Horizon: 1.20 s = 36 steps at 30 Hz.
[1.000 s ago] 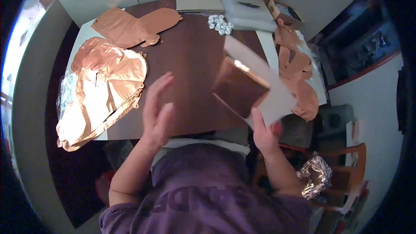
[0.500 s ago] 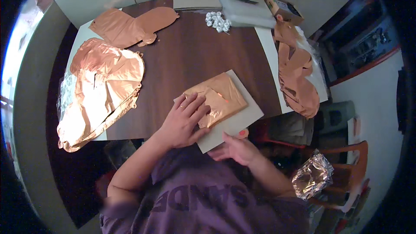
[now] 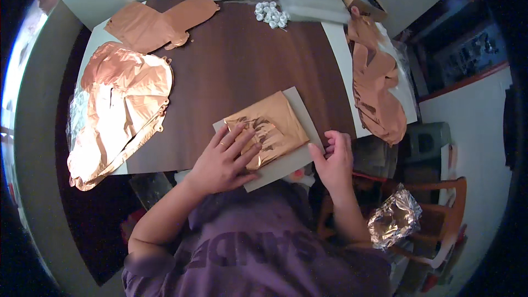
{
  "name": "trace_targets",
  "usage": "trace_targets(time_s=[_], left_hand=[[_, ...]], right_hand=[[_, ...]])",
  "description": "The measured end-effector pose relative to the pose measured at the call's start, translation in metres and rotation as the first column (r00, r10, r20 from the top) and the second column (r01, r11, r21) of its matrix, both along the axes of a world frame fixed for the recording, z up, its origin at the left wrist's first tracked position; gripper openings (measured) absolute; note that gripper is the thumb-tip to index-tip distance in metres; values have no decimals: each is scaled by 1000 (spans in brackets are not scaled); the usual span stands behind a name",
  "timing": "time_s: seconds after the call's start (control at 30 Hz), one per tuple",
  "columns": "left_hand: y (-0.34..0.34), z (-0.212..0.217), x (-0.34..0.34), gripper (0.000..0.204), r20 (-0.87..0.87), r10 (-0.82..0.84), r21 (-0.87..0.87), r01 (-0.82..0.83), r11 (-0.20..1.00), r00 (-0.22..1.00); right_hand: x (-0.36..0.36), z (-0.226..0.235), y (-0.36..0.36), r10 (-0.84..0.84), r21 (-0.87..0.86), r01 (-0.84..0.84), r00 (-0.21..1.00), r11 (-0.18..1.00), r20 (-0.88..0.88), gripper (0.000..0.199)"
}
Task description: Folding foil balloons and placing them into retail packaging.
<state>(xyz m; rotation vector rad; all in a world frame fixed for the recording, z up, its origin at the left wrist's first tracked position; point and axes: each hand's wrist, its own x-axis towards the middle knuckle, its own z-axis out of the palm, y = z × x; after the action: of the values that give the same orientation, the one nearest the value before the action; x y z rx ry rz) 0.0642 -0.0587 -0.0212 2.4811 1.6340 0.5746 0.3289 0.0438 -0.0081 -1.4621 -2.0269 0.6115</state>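
1. My left hand (image 3: 226, 159) lies flat, fingers spread, pressing the folded copper foil piece (image 3: 269, 127) onto the grey card (image 3: 286, 160) — grasping nothing.
2. My right hand (image 3: 334, 159) pinches the card's right edge, fingers curled on it.
3. The card sits at the near edge of the dark table (image 3: 236, 60), its lower corner overhanging toward me.
4. Open room: bare wood runs from the card up to the small silver cluster (image 3: 270, 14).
5. Count — one large foil balloon (image 3: 118, 107) at left, one flatter foil sheet (image 3: 159, 22) above it, one foil pile (image 3: 377, 82) at right.
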Motion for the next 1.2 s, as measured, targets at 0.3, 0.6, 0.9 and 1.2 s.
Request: trace_targets(time_s=[0.3,0.6,0.9,1.2], left_hand=[[6,14,-7,66,-23,-59,-60,57,997,998],[17,13,-29,60,-77,41,-47,-45,998,996],[10,10,-38,59,-85,-26,-75,20,997,996],[13,2,-57,41,83,-105,125,94,988,991]], right_hand=[[-26,-7,-7,51,101,-56,997,993,50,61],[-53,11,8,83,177,-178,892,968,445,51],[-85,-4,-27,536,16,-610,707,792,461,79],[-77,-15,-24,569,75,-651,708,755,419,67]])
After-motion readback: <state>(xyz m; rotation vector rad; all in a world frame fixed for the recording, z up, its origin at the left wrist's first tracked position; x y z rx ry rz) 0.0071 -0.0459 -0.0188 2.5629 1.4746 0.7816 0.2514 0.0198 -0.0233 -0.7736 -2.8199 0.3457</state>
